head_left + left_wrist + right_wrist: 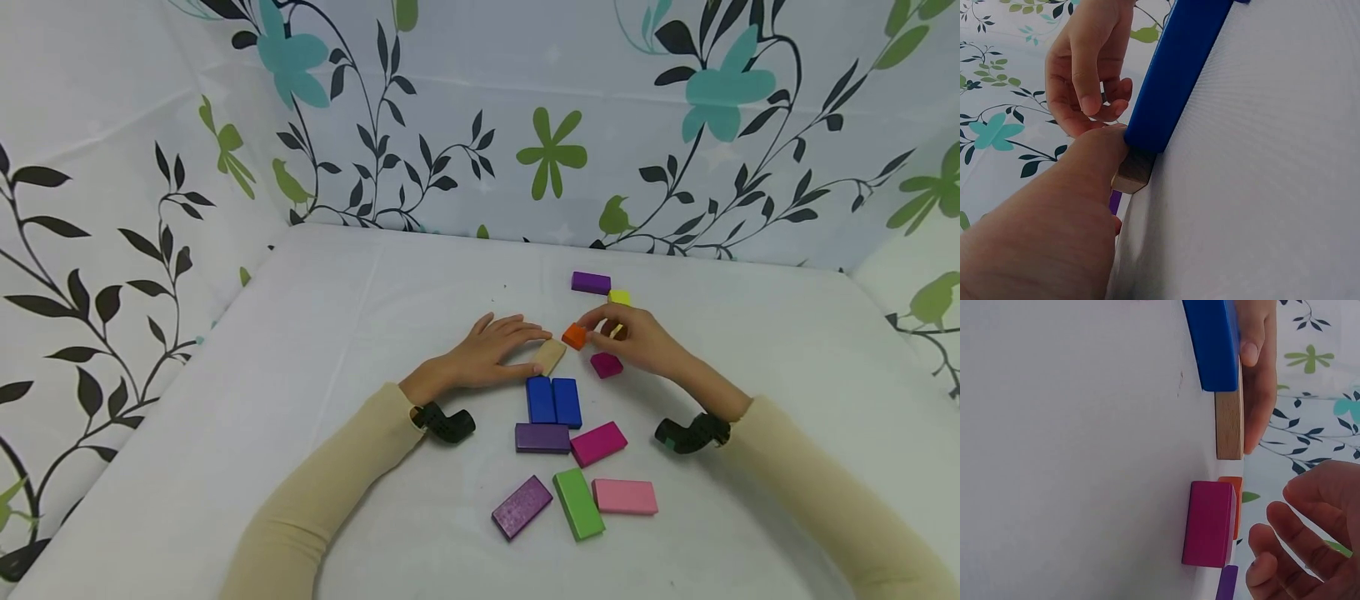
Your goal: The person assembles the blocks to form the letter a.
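A plain wooden block lies on the white table beside my left hand. That hand rests palm down with its fingers stretched out; the thumb and index finger touch the block. Close to an orange block, my right hand has its fingers loosely bent. In the right wrist view a gap shows between those fingers and the orange block. A magenta block stands just in front of it. Two blue blocks lie side by side below the wooden one.
Nearer me lie a dark purple block, a magenta block, a glittery purple block, a green block and a pink block. A purple block and a yellow block are behind the right hand.
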{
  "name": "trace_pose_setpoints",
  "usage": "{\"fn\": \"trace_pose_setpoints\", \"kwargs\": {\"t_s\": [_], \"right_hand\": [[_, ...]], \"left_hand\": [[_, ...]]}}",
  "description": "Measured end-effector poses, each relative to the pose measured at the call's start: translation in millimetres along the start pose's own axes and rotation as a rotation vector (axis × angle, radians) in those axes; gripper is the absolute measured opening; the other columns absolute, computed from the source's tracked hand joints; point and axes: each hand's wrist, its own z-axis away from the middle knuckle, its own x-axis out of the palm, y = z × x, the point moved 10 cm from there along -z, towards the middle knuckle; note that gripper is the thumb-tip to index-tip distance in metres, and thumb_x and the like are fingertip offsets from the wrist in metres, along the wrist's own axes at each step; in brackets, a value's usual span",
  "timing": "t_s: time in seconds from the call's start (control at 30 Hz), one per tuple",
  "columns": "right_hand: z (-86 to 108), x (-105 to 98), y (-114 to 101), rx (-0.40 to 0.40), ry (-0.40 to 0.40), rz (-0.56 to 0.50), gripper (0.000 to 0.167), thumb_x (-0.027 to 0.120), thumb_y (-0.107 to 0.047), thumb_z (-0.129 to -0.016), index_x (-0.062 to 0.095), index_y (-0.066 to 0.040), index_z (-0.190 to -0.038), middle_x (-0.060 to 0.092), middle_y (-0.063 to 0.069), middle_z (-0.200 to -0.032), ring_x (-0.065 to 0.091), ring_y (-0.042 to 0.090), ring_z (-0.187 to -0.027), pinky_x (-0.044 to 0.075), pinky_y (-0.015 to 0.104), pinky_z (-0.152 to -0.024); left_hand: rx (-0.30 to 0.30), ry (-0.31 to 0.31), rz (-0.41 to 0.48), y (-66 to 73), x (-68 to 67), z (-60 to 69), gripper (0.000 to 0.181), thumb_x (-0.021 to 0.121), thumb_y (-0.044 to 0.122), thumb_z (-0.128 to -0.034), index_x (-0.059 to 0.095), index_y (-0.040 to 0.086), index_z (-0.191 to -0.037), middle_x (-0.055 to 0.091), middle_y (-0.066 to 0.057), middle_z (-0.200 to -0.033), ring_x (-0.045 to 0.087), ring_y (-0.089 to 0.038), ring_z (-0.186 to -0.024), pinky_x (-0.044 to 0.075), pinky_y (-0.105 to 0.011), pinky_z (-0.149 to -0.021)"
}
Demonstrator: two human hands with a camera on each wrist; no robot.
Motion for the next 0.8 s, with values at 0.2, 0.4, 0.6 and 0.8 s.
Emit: {"fn": "trace_pose_setpoints", "kwargs": {"t_s": [0.2,0.4,0.6,0.8], "right_hand": [[5.3,8.0,-8.4,-0.064,-0.05,-0.057,0.021,0.066,0.0,-0.091,0.066,0.003,-0.112,0.067,0.015,-0.105,0.061,0.024,-0.089,0.052,0.022,-0.074],[10.1,22.3,-15.1,-0.098,-0.167,-0.173,0.021,0.063,0.0,-0.093,0.065,0.001,-0.114,0.066,0.015,-0.105,0.061,0.021,-0.085,0.053,0.023,-0.074],[14.4,33.2,-25.9,-0.204,-0.266,-0.235,0.024,0.063,0.003,-0.091,0.063,0.001,-0.115,0.065,0.018,-0.109,0.061,0.02,-0.088,0.053,0.024,-0.077],[20.1,44.2,-32.9,-0.31,-0.365,-0.234,0.028,0.063,0.007,-0.089,0.064,-0.003,-0.115,0.062,0.012,-0.111,0.057,0.018,-0.087,0.05,0.024,-0.068]], "left_hand": [[-0.006,-0.003,-0.01,-1.1,0.9,-0.5,0.057,0.05,0.051,-0.0978,0.037,0.032,-0.15,0.033,0.007,-0.156,0.013,-0.018,-0.149,-0.002,-0.052,-0.117],[-0.002,-0.006,-0.004,-0.6,1.2,0.3,0.057,0.05,0.051,-0.0978,0.037,0.032,-0.15,0.033,0.007,-0.156,0.012,-0.018,-0.15,-0.003,-0.053,-0.117],[-0.008,-0.01,-0.002,0.2,0.7,0.6,0.058,0.05,0.051,-0.0979,0.037,0.031,-0.15,0.033,0.007,-0.156,0.012,-0.018,-0.15,-0.002,-0.052,-0.117],[0.0,-0.008,0.009,2.5,-0.8,1.6,0.057,0.052,0.049,-0.0979,0.038,0.029,-0.15,0.035,0.005,-0.155,0.013,-0.02,-0.149,-0.002,-0.054,-0.117]]}}
